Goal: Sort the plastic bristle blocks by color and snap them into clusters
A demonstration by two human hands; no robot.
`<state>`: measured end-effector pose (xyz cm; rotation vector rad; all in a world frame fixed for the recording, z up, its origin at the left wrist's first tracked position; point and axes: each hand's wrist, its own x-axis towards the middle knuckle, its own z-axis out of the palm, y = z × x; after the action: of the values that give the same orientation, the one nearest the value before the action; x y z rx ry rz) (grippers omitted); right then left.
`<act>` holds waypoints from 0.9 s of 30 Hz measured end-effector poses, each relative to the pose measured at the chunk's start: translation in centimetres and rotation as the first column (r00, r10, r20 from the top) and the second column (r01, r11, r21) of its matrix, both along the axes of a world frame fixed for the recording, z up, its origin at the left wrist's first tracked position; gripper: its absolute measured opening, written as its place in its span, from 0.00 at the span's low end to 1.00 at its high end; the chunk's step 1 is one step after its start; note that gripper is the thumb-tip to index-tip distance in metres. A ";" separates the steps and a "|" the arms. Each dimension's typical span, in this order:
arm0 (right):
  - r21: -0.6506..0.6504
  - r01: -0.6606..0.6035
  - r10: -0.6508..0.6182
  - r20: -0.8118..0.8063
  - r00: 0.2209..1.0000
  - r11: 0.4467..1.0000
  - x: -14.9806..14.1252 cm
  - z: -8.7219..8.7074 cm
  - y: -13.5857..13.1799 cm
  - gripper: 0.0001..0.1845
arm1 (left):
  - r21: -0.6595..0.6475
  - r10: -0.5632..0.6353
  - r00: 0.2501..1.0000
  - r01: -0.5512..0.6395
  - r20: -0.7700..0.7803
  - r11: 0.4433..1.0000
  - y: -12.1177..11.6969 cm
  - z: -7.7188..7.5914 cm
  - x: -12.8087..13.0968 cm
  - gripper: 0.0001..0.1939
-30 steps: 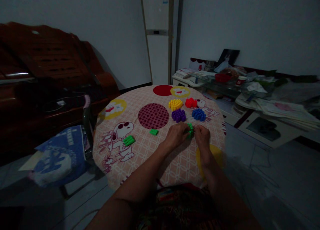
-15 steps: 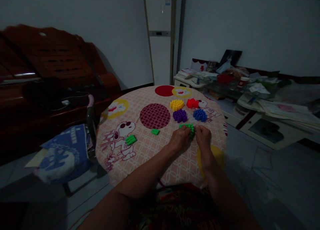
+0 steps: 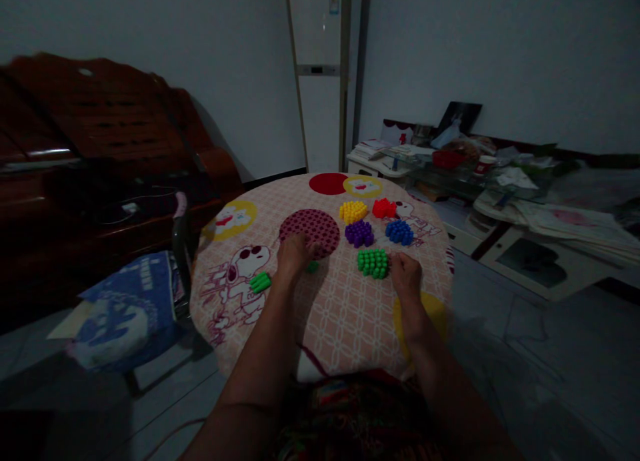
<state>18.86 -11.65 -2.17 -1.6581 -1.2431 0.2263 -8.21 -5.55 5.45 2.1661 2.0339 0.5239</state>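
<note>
My left hand (image 3: 294,255) is over the near edge of the dark red printed circle, thumb and fingers apart. Just under its thumb shows part of a small green plastic piece (image 3: 313,267); I see no grip on it. Further left lies a group of green plastic pieces (image 3: 260,282) side by side. My right hand (image 3: 407,274) rests with curled fingers at the right side of a knobbly green block cluster (image 3: 373,263). Whatever its fingertips may hold is too small to make out. Beyond stand similar clusters in purple (image 3: 359,233), blue (image 3: 399,232), yellow (image 3: 353,212) and red (image 3: 384,208).
The round table wears a patterned pink tablecloth (image 3: 340,327). To the left are a blue bag (image 3: 135,307) and a dark wooden sofa (image 3: 115,127). A cluttered glass-topped cabinet (image 3: 525,187) stands to the right, and a tall white air conditioner (image 3: 320,114) at the back.
My left hand has left the green cluster and moved left to the small green piece, so the cluster now shows fully. My right hand has stayed beside the cluster.
</note>
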 end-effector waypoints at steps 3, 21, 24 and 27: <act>-0.002 0.001 -0.001 0.019 1.000 1.000 0.0 0.0 0.0 0.22 | -0.192 -0.032 0.991 0.006 -0.131 0.981 0.5 -0.3 -1.9 0.21; 0.009 -0.020 0.020 -0.028 0.999 1.000 0.1 -0.1 -0.1 0.21 | 0.135 -0.514 0.856 0.504 0.053 0.853 0.9 1.6 9.3 0.13; 0.013 -0.018 0.018 -0.023 1.000 1.000 0.1 0.0 -0.2 0.22 | 0.086 -0.547 0.836 0.548 -0.032 0.832 1.3 1.8 10.9 0.12; 0.029 -0.024 0.024 -0.013 1.000 0.999 0.0 0.1 -0.2 0.23 | 0.013 -0.575 0.812 0.579 -0.101 0.815 1.6 1.6 11.8 0.13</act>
<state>18.90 -11.84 -2.02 -1.6148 -1.2513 0.2328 3.58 -3.95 7.05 2.7010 1.2739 0.3855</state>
